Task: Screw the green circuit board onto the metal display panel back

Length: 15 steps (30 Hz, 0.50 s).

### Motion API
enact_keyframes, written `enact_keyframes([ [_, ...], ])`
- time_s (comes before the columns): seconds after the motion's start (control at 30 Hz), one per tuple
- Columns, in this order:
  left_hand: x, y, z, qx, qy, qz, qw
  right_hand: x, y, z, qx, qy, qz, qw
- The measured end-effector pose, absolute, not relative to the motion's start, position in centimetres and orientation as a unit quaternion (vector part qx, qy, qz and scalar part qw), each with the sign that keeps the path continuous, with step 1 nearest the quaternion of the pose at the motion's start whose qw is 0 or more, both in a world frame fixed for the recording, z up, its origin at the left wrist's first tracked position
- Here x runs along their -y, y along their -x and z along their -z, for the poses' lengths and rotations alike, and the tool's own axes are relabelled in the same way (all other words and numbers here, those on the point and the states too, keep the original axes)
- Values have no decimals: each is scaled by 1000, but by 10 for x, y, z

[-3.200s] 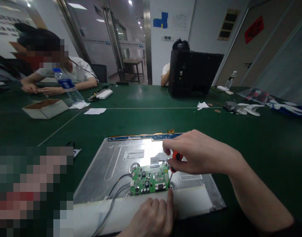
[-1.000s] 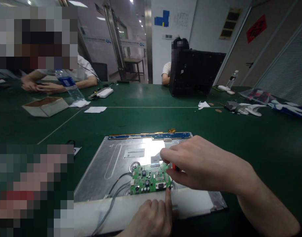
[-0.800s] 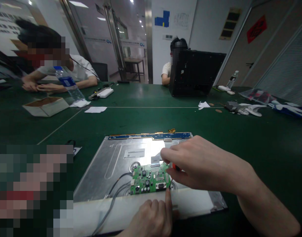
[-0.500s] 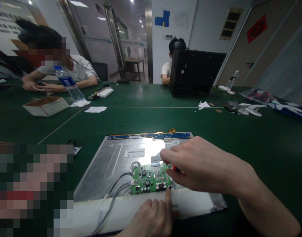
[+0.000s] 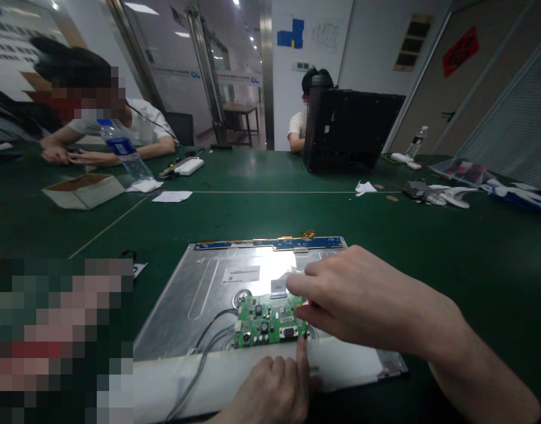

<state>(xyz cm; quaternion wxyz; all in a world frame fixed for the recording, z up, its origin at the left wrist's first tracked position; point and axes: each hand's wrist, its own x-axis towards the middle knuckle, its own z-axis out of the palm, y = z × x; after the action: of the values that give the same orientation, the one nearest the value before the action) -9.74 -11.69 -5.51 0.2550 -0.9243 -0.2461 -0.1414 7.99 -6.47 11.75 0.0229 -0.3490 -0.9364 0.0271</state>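
A green circuit board [image 5: 270,321] lies on the metal back of a flat panel [image 5: 182,306], with grey cables at its left side. My right hand [image 5: 341,288] is over the board's right edge, its fingers closed around a red-handled tool [image 5: 313,302] that is mostly hidden. At the panel's near edge is my left hand [image 5: 274,386]. Its index fingertip touches the board's lower right corner and the other fingers are curled; a small silver piece [image 5: 314,371] shows beside them, but what they hold, if anything, is hidden. A blue circuit strip [image 5: 270,243] runs along the panel's far edge.
Across the green table [image 5: 253,218] stand an open box [image 5: 85,197], a water bottle [image 5: 126,153] and a large black device [image 5: 350,132]. Gloves [image 5: 447,195] lie at the right. Two people sit opposite. A pixelated patch covers the lower left.
My right hand has shifted very slightly, with its fingers a little differently placed around the tool. My left hand stays at the board's corner.
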Motion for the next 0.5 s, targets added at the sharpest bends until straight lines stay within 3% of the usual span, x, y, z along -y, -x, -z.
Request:
enact_keyframes([
  [0.5, 117, 99, 57, 250, 928, 132, 242, 70, -84, -124, 943, 328, -64, -2],
])
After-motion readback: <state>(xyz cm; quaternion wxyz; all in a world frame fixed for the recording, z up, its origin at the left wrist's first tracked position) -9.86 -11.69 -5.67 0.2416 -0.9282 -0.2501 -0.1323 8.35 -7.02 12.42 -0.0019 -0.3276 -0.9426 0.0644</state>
